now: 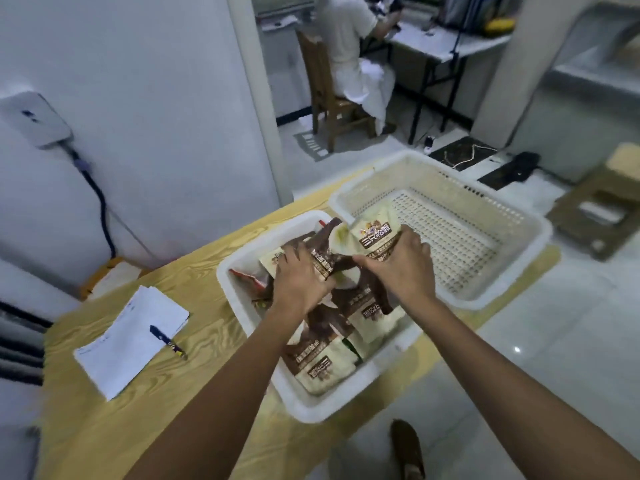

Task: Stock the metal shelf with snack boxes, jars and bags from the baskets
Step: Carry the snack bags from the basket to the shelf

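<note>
Snack bags heaped in near basket on counter. Left hand grips a brown bag; right hand pinches a cream bag. Likely light, crinkly, slippery: hold by sealed edges.

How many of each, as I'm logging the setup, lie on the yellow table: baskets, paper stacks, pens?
Baskets: 2, the near basket holding snack bags and the far basket
Paper stack: 1
Pen: 1
Total: 4
</note>
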